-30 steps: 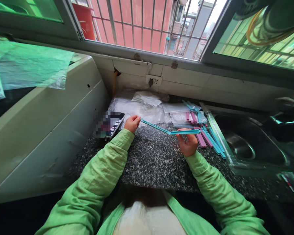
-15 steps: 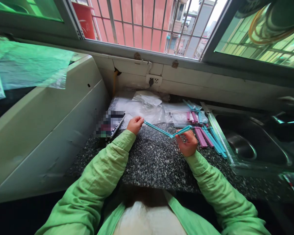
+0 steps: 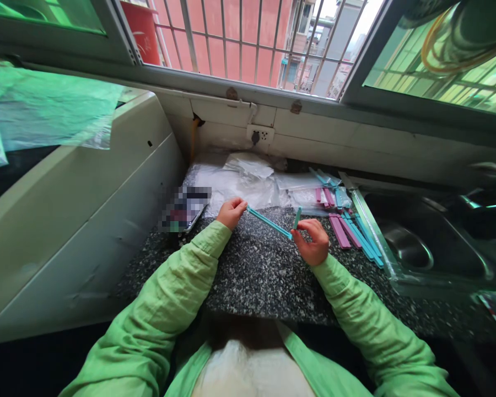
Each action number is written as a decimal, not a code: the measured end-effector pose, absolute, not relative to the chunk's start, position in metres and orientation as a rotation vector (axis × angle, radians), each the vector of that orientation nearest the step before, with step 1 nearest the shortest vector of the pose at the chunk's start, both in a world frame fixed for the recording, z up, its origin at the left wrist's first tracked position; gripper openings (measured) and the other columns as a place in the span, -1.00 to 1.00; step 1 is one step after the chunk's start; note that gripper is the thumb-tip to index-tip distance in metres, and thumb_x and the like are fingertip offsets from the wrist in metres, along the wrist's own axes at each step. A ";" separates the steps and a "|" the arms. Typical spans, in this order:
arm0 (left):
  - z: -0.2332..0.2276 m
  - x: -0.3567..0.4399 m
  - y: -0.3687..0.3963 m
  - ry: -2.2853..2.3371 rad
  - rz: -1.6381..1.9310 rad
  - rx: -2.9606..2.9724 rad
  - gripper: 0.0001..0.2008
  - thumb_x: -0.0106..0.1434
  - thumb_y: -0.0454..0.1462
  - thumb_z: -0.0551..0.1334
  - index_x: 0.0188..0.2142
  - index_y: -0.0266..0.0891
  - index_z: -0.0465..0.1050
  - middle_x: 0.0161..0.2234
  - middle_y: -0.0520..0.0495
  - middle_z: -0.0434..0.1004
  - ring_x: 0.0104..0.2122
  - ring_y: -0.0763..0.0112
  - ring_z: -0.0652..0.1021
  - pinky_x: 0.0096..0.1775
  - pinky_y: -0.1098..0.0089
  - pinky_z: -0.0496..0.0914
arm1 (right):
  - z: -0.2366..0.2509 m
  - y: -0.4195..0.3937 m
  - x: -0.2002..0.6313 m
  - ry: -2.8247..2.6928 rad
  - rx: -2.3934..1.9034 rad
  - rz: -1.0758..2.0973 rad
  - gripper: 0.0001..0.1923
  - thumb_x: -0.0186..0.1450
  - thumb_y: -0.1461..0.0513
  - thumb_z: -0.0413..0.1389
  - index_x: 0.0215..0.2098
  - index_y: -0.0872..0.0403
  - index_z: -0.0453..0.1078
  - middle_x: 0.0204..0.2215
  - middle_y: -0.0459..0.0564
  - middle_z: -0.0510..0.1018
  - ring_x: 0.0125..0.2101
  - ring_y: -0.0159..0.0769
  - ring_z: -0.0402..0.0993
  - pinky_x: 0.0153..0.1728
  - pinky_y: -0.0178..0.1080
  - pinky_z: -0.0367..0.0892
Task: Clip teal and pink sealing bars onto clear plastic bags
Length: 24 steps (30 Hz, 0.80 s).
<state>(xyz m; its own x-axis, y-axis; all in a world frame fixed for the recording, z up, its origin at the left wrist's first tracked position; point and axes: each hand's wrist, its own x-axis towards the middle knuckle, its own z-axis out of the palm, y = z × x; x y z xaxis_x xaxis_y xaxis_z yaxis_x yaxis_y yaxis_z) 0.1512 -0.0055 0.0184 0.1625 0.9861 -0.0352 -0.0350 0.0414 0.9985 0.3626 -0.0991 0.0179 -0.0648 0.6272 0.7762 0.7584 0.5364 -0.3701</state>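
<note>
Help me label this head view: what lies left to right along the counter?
phone → left hand → teal clip → right hand → pink and teal clips → sink

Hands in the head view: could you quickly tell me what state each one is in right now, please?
Left hand: closed, pinching one end of the blue clip.
Right hand: closed on the blue clip's hinged end, its short arm folded upward.

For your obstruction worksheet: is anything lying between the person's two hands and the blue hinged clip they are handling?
No. The left hand pinches one end of the blue clip and the right hand grips its hinged end; nothing sits between hands and clip.
</note>
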 end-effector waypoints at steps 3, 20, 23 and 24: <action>0.020 0.153 -0.007 1.059 1.061 1.204 -0.76 -0.04 -0.21 0.18 -0.68 -0.24 0.15 -0.79 0.19 0.02 -0.75 0.67 0.07 -0.67 0.53 -0.02 | 0.017 -0.099 0.362 -1.770 -1.131 -0.160 -0.94 0.16 0.23 0.08 -0.39 0.04 0.37 -0.48 -0.03 0.49 -0.42 -0.30 0.39 -0.37 -0.20 0.34; 0.021 0.158 -0.017 1.010 1.025 1.287 -0.75 0.00 -0.20 0.18 -0.67 -0.25 0.17 -0.78 0.17 0.07 -0.74 0.64 0.11 -0.64 0.51 0.02 | 0.016 -0.100 0.358 -1.874 -1.158 -0.128 -0.88 0.15 0.24 0.07 -0.34 0.04 0.42 -0.47 -0.03 0.47 -0.40 -0.30 0.37 -0.36 -0.21 0.33; 0.021 0.159 -0.018 1.017 1.026 1.301 -0.77 0.01 -0.23 0.15 -0.67 -0.25 0.17 -0.78 0.17 0.07 -0.73 0.63 0.11 -0.64 0.51 0.02 | 0.015 -0.100 0.358 -1.889 -1.173 -0.129 -0.88 0.15 0.24 0.08 -0.34 0.04 0.43 -0.48 -0.03 0.47 -0.41 -0.30 0.36 -0.35 -0.21 0.33; 0.021 0.159 -0.018 1.019 1.024 1.311 -0.78 0.01 -0.24 0.14 -0.67 -0.25 0.17 -0.77 0.16 0.06 -0.72 0.62 0.11 -0.63 0.50 0.02 | 0.015 -0.100 0.358 -1.895 -1.179 -0.128 -0.87 0.15 0.24 0.07 -0.34 0.04 0.43 -0.48 -0.03 0.47 -0.40 -0.30 0.36 -0.35 -0.21 0.33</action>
